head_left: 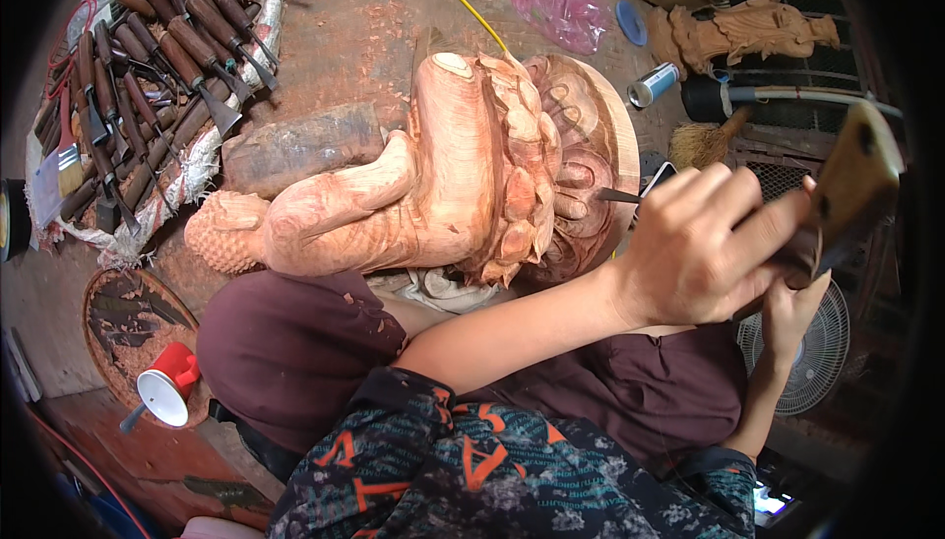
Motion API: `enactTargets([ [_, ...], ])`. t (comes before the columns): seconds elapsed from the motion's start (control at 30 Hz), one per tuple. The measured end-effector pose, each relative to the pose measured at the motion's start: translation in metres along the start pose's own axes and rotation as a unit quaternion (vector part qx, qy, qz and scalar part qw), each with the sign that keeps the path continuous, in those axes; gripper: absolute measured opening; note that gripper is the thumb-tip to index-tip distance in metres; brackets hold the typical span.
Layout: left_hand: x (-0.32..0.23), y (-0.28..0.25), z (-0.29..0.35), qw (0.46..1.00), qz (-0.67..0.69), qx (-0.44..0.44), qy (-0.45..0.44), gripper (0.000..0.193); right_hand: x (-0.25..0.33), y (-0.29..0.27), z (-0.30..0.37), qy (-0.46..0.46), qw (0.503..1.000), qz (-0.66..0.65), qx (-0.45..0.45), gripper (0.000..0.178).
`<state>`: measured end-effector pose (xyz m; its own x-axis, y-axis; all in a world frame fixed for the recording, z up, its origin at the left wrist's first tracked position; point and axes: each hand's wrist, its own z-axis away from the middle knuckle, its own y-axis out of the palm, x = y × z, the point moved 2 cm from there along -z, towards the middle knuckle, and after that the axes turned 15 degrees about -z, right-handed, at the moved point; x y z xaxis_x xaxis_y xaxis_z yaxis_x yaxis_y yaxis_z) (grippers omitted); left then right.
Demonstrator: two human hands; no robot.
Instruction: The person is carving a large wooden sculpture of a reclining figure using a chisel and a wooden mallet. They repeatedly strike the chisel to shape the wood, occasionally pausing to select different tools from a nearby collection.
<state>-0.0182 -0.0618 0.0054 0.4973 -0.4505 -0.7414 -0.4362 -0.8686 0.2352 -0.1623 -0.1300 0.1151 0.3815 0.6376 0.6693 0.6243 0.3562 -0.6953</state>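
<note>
A reddish wooden carving (448, 165) of a seated figure lies on its side, its knobbly head at the left and its petalled base at the right. My left hand (704, 244) is closed around a chisel (618, 195); the dark blade points left at the carved base, and the fist hides most of the handle. Just right of that fist, a worn brown wooden mallet (854, 190) with dark pits is raised close to the camera. My right hand (792, 308) is closed below it, seemingly on its handle, partly covered by the mallet head.
Many wood-handled chisels (192, 32) and a brush (69, 167) lie at upper left. A wooden block (295, 150) sits beside the carving. Lower left are a shavings basket (94, 317) and red mug (165, 396). A fan (817, 362), can (653, 84) and another carving (748, 32) are right.
</note>
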Motion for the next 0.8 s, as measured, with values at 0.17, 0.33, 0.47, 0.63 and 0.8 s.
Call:
enactTargets([
  [0.17,0.01,0.008,0.007,0.998,-0.029,0.043,0.034,0.057,0.017,0.007,-0.002,-0.039,0.998,0.021,-0.039,0.07],
  [0.33,0.012,0.011,0.008,0.999,-0.016,0.041,0.016,0.054,0.019,0.0,0.005,-0.011,0.997,0.002,-0.07,0.069],
  [0.47,0.011,0.019,0.014,0.995,-0.045,0.08,0.029,0.05,0.006,-0.006,0.007,-0.019,0.996,-0.029,-0.08,0.069],
  [0.63,0.014,0.026,0.024,0.989,-0.093,0.106,0.042,0.047,-0.011,0.001,0.008,-0.033,0.999,-0.008,-0.043,0.062],
  [0.8,0.015,0.024,0.018,0.992,-0.087,0.088,0.019,0.043,-0.014,0.001,0.011,0.011,0.996,0.016,-0.083,0.053],
])
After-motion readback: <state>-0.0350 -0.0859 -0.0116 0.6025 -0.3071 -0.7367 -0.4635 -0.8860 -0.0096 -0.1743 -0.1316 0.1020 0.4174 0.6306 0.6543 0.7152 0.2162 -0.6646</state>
